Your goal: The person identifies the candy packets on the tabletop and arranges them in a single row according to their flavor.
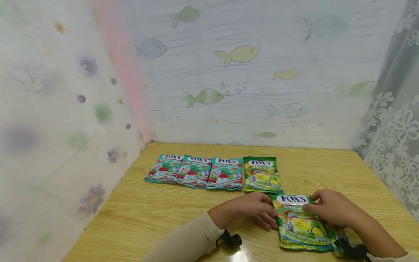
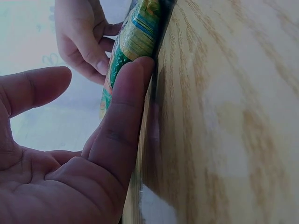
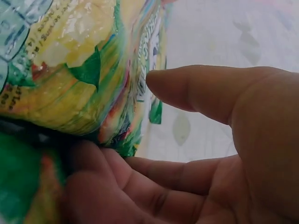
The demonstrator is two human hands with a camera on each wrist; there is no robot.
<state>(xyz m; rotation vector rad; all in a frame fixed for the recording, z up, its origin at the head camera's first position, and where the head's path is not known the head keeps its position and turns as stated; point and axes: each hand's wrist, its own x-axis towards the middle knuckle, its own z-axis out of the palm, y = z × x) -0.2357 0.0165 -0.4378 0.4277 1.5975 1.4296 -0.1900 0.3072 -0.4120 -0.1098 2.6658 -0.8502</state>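
Observation:
A green-and-yellow FOX'S Spring Tea candy packet [image 1: 299, 223] lies at the front right of the table. My right hand [image 1: 337, 209] pinches its right edge, thumb [image 3: 187, 88] on the printed face and fingers curled at the underside. On the other side, my left hand [image 1: 253, 209] rests its fairly straight fingers against the packet's left edge, its thumb apart from it. In the left wrist view, the fingertips [image 2: 131, 77] touch the packet's side, close to the wood. Another green packet [image 1: 347, 236] is partly hidden under my right wrist.
Behind my hands, three turquoise Mint Blossom packets [image 1: 193, 173] overlap in a row, with a green Spring Tea packet [image 1: 262, 174] at its right end. The wooden table [image 1: 157, 218] meets a fish-patterned curtain [image 1: 242, 91] at the back and a flowered one [image 1: 82, 145] at left.

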